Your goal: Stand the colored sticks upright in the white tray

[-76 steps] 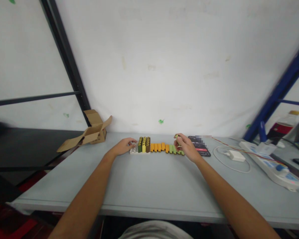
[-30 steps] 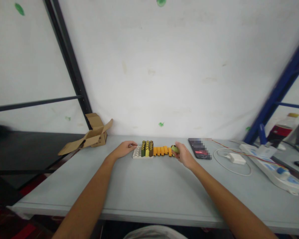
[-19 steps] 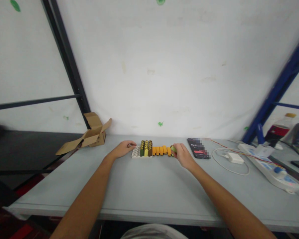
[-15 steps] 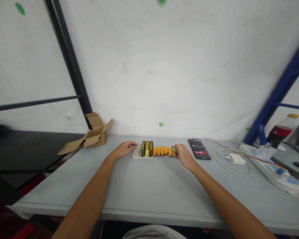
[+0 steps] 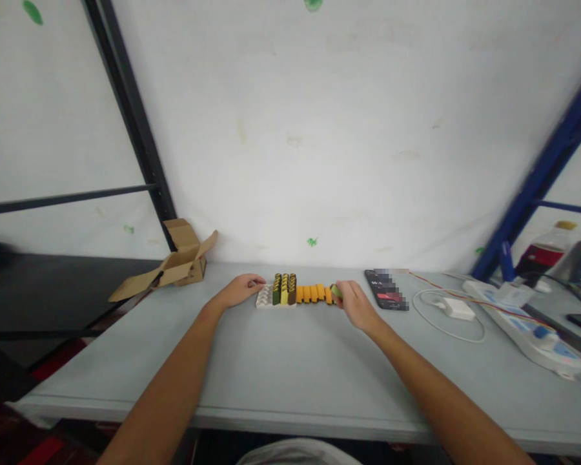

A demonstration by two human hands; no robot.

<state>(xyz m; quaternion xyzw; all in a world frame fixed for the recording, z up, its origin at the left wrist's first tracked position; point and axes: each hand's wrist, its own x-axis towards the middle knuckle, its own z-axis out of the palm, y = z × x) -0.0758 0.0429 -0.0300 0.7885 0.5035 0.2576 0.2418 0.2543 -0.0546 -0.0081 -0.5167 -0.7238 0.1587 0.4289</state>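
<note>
A white tray (image 5: 264, 297) with a grid of raised cells lies on the table; its left part shows bare cells. Dark green, yellow and brown pieces with striped tops (image 5: 284, 289) stand in rows on its right part. My left hand (image 5: 239, 290) has its fingers closed at the tray's back left corner. Beside the tray, a row of orange pieces (image 5: 313, 294) stretches right. At that row's right end, my right hand (image 5: 356, 303) pinches a small green piece (image 5: 337, 291), mostly hidden by the fingers.
An opened cardboard box (image 5: 184, 258) stands at the back left. To the right lie a phone (image 5: 386, 290), a white charger (image 5: 458, 309) with its looped cable, and a power strip (image 5: 527, 332). A bottle of dark drink (image 5: 545, 252) is farther right. The wall (image 5: 295, 161) rises behind.
My right hand has shifted slightly left with the green piece, closer against the orange row. My left hand stays at the tray's corner. The view has moved very slightly.
</note>
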